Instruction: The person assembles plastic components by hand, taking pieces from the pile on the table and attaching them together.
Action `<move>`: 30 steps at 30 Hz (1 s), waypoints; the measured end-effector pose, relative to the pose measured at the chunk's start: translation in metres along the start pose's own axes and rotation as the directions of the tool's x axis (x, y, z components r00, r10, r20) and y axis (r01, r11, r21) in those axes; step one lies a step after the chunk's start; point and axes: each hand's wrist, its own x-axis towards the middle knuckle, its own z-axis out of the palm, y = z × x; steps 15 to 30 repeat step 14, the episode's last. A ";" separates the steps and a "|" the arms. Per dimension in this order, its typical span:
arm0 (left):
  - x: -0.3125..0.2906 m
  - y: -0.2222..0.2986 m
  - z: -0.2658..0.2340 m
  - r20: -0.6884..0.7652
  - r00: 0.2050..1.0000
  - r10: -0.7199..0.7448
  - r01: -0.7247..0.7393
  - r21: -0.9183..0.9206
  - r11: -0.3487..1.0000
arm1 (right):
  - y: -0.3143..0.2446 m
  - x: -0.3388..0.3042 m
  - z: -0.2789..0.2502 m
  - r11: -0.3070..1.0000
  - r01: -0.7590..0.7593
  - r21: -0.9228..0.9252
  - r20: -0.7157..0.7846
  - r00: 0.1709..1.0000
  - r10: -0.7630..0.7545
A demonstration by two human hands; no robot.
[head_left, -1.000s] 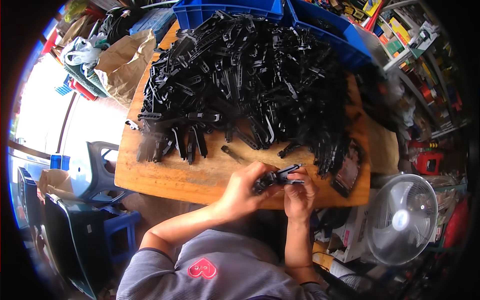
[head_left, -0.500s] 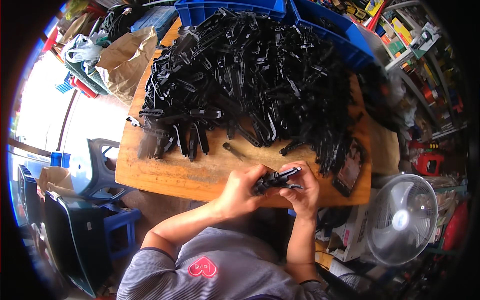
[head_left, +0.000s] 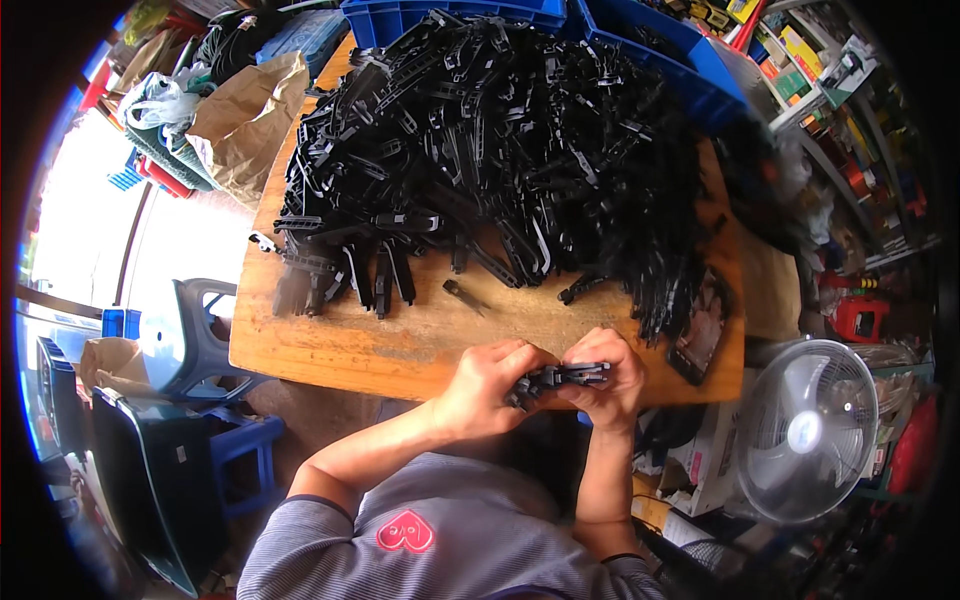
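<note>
Several long black plastic parts (head_left: 545, 383) are bunched between my two hands, just over the near edge of the wooden table. My left hand (head_left: 490, 385) is closed round their left end. At their right end, the fingers and thumb of my right hand (head_left: 608, 378) press in on them. How many there are, and their exact kind, I cannot make out. Across the back of the table spreads a big heap of similar black plastic parts (head_left: 470, 150). One small black piece (head_left: 464, 295) lies apart from it on the wood, in front of my hands.
Blue plastic bins (head_left: 455, 22) stand behind the heap. A dark phone-like slab (head_left: 700, 330) lies at the right edge of the wooden table (head_left: 330, 345). A fan (head_left: 805, 432) stands at the right, a crumpled paper bag (head_left: 250, 125) at the left, and a grey-blue chair (head_left: 190, 340) nearer.
My right hand has closed in on the bundle's right end. The parts there, spread apart before, now lie together and more level.
</note>
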 end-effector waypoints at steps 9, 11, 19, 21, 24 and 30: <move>0.003 -0.001 -0.011 0.040 0.999 0.005 -0.006 0.040 0.999 | -0.020 0.013 0.000 0.979 0.001 -0.204 0.075 0.997 0.014; 0.008 0.000 -0.011 0.040 0.999 -0.013 0.014 -0.013 1.000 | -0.019 0.012 -0.004 0.974 0.028 -0.227 0.061 0.998 -0.014; 0.005 -0.001 -0.013 0.078 0.987 -0.142 0.157 -0.238 0.959 | -0.016 0.011 -0.004 0.983 0.078 -0.164 0.052 0.996 -0.071; 0.005 -0.001 -0.013 0.078 0.987 -0.142 0.157 -0.238 0.959 | -0.016 0.011 -0.004 0.983 0.078 -0.164 0.052 0.996 -0.071; 0.005 -0.001 -0.013 0.078 0.987 -0.142 0.157 -0.238 0.959 | -0.016 0.011 -0.004 0.983 0.078 -0.164 0.052 0.996 -0.071; 0.005 -0.001 -0.013 0.078 0.987 -0.142 0.157 -0.238 0.959 | -0.016 0.011 -0.004 0.983 0.078 -0.164 0.052 0.996 -0.071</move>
